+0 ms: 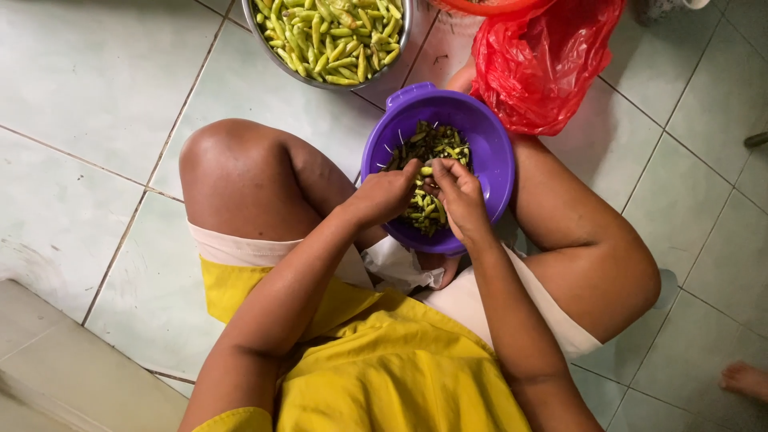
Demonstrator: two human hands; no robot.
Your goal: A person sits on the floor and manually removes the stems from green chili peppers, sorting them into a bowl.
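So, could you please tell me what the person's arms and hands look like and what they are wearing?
Both arms are bare from the short yellow sleeves of a yellow top down to the fingers. The left hand and right hand wear no gloves, and no rings, watch or bracelets show. Pale shorts cover the upper legs.

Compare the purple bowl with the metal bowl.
The purple bowl sits between the person's legs, in full view; the metal bowl stands farther off on the floor, cut off by the frame edge. The purple one holds dark stems and bits, the metal one whole pale green chilies. Both are round.
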